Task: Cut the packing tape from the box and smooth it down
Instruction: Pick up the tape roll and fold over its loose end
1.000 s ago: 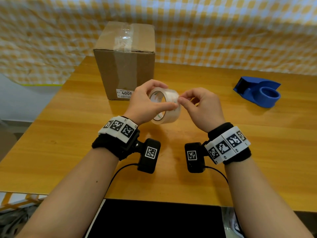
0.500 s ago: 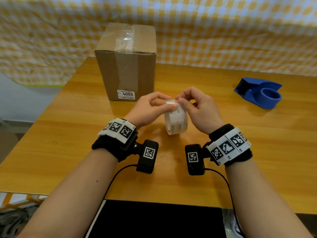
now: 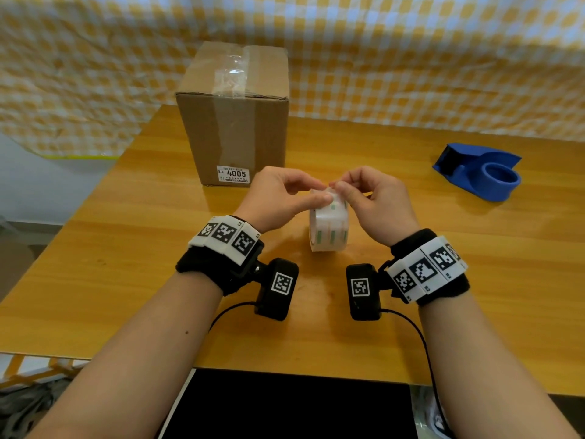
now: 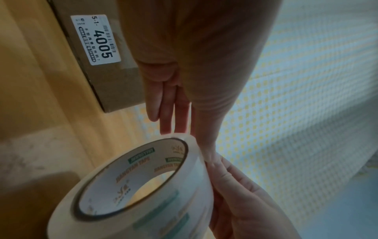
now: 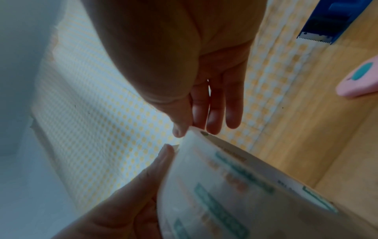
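Gingham hangs behind the bench (image 3: pixel 474 312) as both hands pinch the roll (image 3: pixel 329 228) at centre frame, the left hand (image 3: pixel 278 198) steadying it, and the right hand (image 3: pixel 376 201) should, I'd say, pick slowly at the tape's end.

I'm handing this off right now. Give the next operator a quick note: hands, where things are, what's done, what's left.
Left hand steadies the tape roll, which stands on edge on the table. Right hand pinches at the roll's top, apparently picking for the tape end.
Box stands behind, a tape strip already over its top seam. Blue dispenser sits empty, far right; a pink cutter lies near it.
No tape pulled free yet. Left: pull, apply, cut, smooth.
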